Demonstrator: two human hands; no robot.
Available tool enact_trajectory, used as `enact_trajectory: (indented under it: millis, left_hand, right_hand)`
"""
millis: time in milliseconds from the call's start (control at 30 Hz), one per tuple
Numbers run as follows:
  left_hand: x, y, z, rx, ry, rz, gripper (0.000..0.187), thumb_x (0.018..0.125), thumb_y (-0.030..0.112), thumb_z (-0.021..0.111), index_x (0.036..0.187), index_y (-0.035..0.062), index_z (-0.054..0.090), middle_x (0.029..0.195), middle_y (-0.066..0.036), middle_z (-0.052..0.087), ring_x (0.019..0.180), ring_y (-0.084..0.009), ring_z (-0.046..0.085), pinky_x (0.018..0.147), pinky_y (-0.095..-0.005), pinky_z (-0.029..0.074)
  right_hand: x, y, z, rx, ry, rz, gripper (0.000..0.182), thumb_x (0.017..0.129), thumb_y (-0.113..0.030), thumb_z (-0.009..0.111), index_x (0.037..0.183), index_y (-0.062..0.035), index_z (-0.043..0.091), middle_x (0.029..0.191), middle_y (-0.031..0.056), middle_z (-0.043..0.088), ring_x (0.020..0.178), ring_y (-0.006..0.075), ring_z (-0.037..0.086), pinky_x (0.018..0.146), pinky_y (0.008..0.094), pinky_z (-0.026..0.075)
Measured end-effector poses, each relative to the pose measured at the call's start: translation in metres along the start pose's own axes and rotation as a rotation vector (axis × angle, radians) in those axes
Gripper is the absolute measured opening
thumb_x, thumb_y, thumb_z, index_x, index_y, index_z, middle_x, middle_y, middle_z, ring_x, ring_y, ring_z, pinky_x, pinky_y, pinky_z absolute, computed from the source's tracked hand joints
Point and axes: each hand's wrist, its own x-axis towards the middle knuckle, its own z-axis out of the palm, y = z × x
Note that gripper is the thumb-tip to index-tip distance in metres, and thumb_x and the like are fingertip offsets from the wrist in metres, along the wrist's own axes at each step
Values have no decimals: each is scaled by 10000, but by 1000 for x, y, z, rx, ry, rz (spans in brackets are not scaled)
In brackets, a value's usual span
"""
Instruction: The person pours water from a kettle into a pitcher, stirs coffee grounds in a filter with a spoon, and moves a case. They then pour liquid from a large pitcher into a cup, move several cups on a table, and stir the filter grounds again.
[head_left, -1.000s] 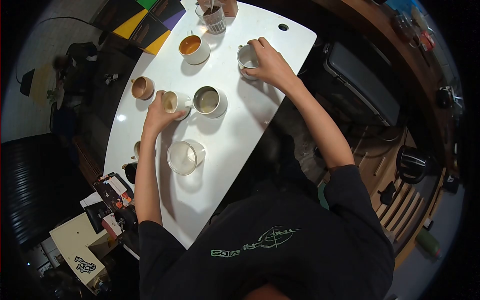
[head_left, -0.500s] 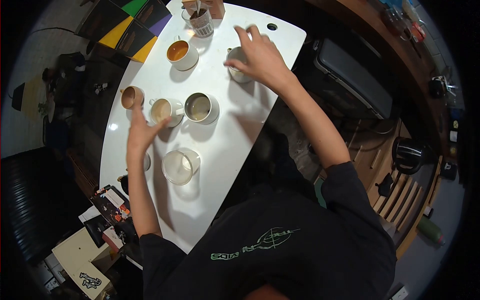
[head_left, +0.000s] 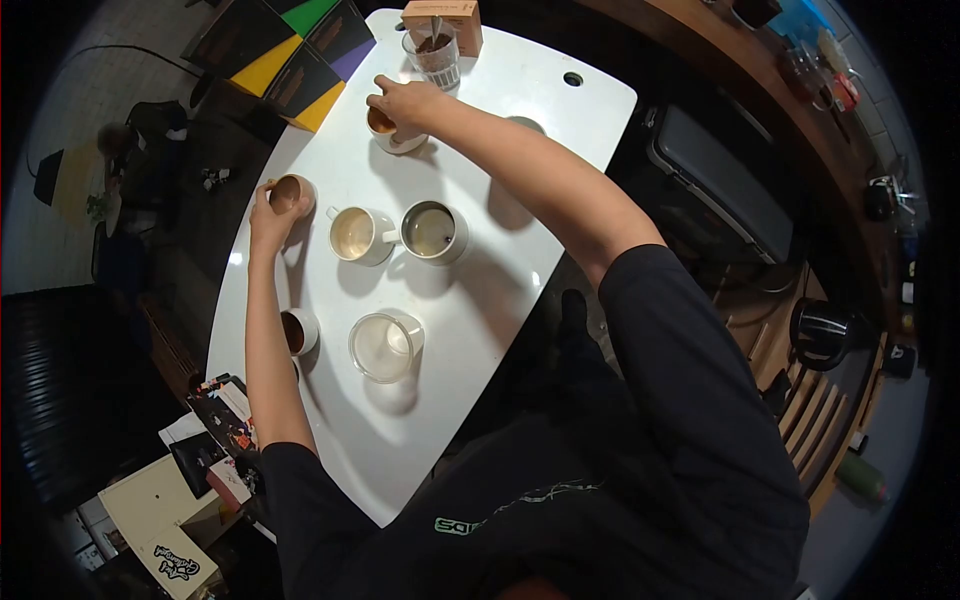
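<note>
My left hand is wrapped round the small tan cup at the table's left edge. My right hand grips the rim of the white cup with an orange inside, covering part of it. Between the hands and nearer me stand a white mug with pale liquid and a grey-lined cup, their sides close together. A clear glass vessel stands closer still. My left forearm passes beside a white cup with dark contents.
A ribbed glass with dark grounds and a spoon stands by a cardboard box at the far end. My right arm mostly hides another cup. Coloured boxes lie beyond the left edge of the white table.
My right hand has moved left from the far-right cup to the orange-lined cup. My left hand has closed round the tan cup. The camera view has shifted slightly.
</note>
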Motion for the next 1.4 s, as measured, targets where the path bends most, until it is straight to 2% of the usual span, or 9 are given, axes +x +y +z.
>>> enact_trajectory:
  millis: [400, 600, 700, 767, 833, 967, 1100, 1200, 1400]
  left_hand:
    - [10, 65, 37, -10, -163, 177, 871, 656, 448, 854, 1323, 21, 491, 1192, -258, 602, 1134, -389, 599, 963, -442, 493]
    - [-3, 103, 28, 99, -143, 135, 879, 737, 558, 773, 1357, 17, 461, 1257, -285, 550, 1150, -426, 576, 979, -467, 471]
    - [-27, 127, -18, 175, 14, 224, 821, 848, 593, 660, 1376, 2, 446, 1303, -293, 512, 1166, -447, 554, 986, -466, 455]
    - [-66, 170, -70, 174, 65, 257, 718, 904, 526, 627, 1365, 1, 462, 1307, -261, 521, 1181, -435, 544, 987, -450, 450]
    - [-100, 194, -102, 127, 144, 330, 683, 907, 493, 635, 1361, 9, 473, 1305, -230, 529, 1197, -411, 541, 991, -440, 450]
    - [-161, 247, -125, -45, 193, 322, 691, 897, 467, 657, 1391, 30, 450, 1234, -202, 559, 1062, -355, 578, 924, -427, 467]
    - [-197, 290, -109, -127, 198, 402, 692, 889, 430, 680, 1403, 38, 434, 1142, -180, 582, 936, -302, 561, 836, -418, 467]
    - [-227, 350, -83, -181, 245, 472, 646, 846, 365, 728, 1331, 11, 487, 1042, -145, 597, 882, -267, 573, 802, -370, 464]
    - [-257, 491, 42, -524, 74, 550, 340, 827, 105, 697, 1140, 14, 598, 886, -82, 612, 815, -194, 599, 731, -309, 463]
  right_hand:
    - [-30, 3, 2, 15, 43, 95, 856, 599, -234, 879, 1360, -130, 501, 1389, 156, 428, 1136, 337, 614, 919, 423, 530]
    - [-65, -9, -31, -9, -28, 201, 1052, 687, -571, 811, 1530, -255, 267, 1582, 63, 237, 1250, 369, 535, 928, 515, 500]
    - [-114, -19, -64, 73, 471, -95, 565, 827, -339, 741, 1266, -67, 513, 1237, 178, 517, 1018, 377, 607, 827, 451, 522]
    - [-172, -28, -93, 229, 626, -234, 251, 893, -181, 656, 1048, -9, 559, 1063, 186, 546, 942, 362, 579, 788, 437, 493]
    - [-251, -32, -115, 343, 664, -245, 161, 923, -149, 613, 971, -5, 561, 992, 179, 548, 880, 342, 564, 771, 427, 477]
    - [-380, 3, -100, 555, 562, -9, 224, 916, -184, 632, 808, -9, 544, 797, 147, 519, 781, 329, 555, 699, 435, 459]
    - [-473, 67, -69, 595, 583, 418, 268, 940, -160, 619, 748, 5, 529, 562, 95, 480, 506, 245, 497, 521, 331, 395]
    - [-519, 110, -58, 827, 579, 618, 244, 964, -131, 565, 780, 29, 548, 594, 156, 517, 499, 275, 478, 536, 361, 388]
    - [-568, 211, -101, 919, 730, 491, 228, 990, -115, 503, 819, 25, 553, 623, 146, 528, 529, 225, 507, 564, 351, 416]
